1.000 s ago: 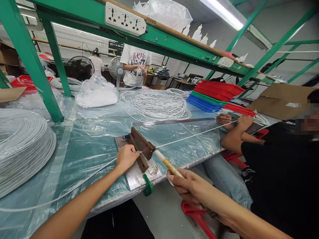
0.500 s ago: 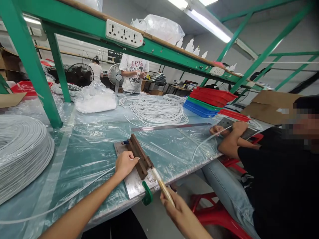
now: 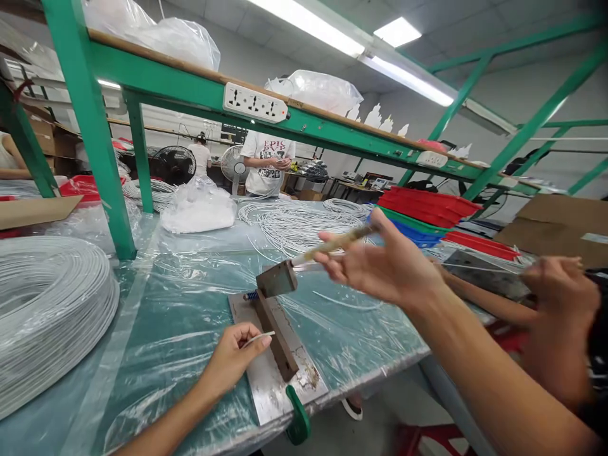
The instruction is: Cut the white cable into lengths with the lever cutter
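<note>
A lever cutter with a metal base plate (image 3: pixel 254 386) sits at the table's front edge, its blade arm (image 3: pixel 278 280) swung up. My right hand (image 3: pixel 384 269) holds the cutter's handle (image 3: pixel 339 244) raised, between thumb and fingers, slightly blurred. Left of the cutter's lower bar (image 3: pixel 275 335), my left hand (image 3: pixel 232 358) pinches a thin white cable (image 3: pixel 259 337). The cable's end sticks out past the fingertips, near the bar. A green clamp (image 3: pixel 297 415) grips the plate at the edge. A short white length of cable (image 3: pixel 346 304) lies right of the cutter.
A big cable coil (image 3: pixel 52 316) stands on the left. Looser coils (image 3: pixel 304 225) and a plastic bag (image 3: pixel 197 206) lie behind. Stacked trays (image 3: pixel 427 209) are at the right. A co-worker's hand (image 3: pixel 560 304) works there. A green shelf frame (image 3: pixel 190 107) spans above.
My right hand has lifted the handle from below the table edge to high up, opening the blade. My left hand has drawn slightly back from the bar, still with the cable. The view has shifted.
</note>
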{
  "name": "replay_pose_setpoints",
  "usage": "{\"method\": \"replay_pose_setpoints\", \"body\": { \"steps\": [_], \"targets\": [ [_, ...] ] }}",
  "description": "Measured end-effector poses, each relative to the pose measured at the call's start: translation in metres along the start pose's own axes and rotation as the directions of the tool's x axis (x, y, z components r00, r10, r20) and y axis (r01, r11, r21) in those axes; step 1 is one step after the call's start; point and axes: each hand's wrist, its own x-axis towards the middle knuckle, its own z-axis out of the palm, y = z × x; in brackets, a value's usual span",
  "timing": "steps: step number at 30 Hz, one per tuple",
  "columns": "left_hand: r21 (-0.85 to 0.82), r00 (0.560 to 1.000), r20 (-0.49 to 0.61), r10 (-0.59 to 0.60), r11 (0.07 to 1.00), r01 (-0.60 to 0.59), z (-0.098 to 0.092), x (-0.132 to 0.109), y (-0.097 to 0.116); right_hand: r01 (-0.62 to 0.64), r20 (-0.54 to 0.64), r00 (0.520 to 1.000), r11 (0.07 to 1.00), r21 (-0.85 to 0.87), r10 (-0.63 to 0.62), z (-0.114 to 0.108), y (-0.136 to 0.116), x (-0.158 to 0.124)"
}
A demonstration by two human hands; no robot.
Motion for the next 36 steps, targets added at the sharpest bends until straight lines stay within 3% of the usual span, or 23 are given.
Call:
{"method": "replay_pose_setpoints", "body": {
  "steps": [4,8,11,14,17,20,22,23,24,26,27,29,32,36],
  "targets": [
    [0.023,1.0,0.004,-0.021,1.0,0.021,0.007,-0.001,-0.006,0.129,0.155,0.981,0.99,-0.051,-0.12,0.015,-0.023,0.087],
    [0.006,0.996,0.016,-0.086,0.996,0.086,0.012,-0.001,-0.006,0.186,0.13,0.978,0.961,-0.205,-0.162,0.033,-0.017,0.161],
    [-0.016,0.988,0.052,-0.147,0.989,0.148,0.016,-0.003,-0.004,0.199,0.077,0.98,0.936,-0.29,-0.185,0.049,0.001,0.197],
    [0.015,0.986,0.086,-0.143,0.99,0.143,0.013,-0.008,0.004,0.238,0.007,0.967,0.899,-0.367,-0.254,0.057,0.022,0.209],
    [0.108,0.999,-0.045,0.012,0.994,-0.007,0.001,-0.012,0.025,0.334,0.003,0.929,0.836,-0.435,-0.37,0.051,0.044,0.189],
    [0.186,0.927,-0.27,0.26,0.959,-0.215,-0.013,-0.014,0.053,0.396,0.156,0.917,0.781,-0.482,-0.368,0.035,0.073,0.136],
    [0.2,0.851,-0.364,0.379,0.924,-0.326,-0.015,-0.013,0.07,0.379,0.344,0.913,0.768,-0.516,-0.219,0.028,0.096,0.092],
    [0.202,0.822,-0.387,0.418,0.908,-0.366,-0.014,-0.012,0.076,0.365,0.455,0.884,0.768,-0.526,-0.108,0.026,0.109,0.071],
    [0.204,0.804,-0.397,0.443,0.896,-0.394,-0.01,-0.011,0.081,0.351,0.565,0.825,0.779,-0.52,0.005,0.027,0.121,0.052],
    [0.219,0.805,-0.37,0.463,0.886,-0.408,0.002,-0.009,0.087,0.301,0.682,0.722,0.832,-0.466,0.121,0.032,0.143,0.023],
    [0.241,0.823,-0.335,0.458,0.886,-0.395,0.008,-0.008,0.088,0.277,0.689,0.715,0.859,-0.431,0.115,0.035,0.151,0.014],
    [0.308,0.869,-0.24,0.434,0.882,-0.356,0.018,-0.008,0.09,0.265,0.614,0.789,0.888,-0.376,0.024,0.038,0.16,0.005],
    [0.417,0.93,-0.07,0.362,0.857,-0.302,0.02,-0.015,0.092,0.349,0.434,0.881,0.876,-0.334,-0.185,0.028,0.148,0.005],
    [0.616,0.992,0.107,0.074,0.778,-0.124,0.001,-0.034,0.092,0.435,0.112,0.901,0.878,-0.201,-0.42,-0.018,0.103,0.009]
  ]
}}
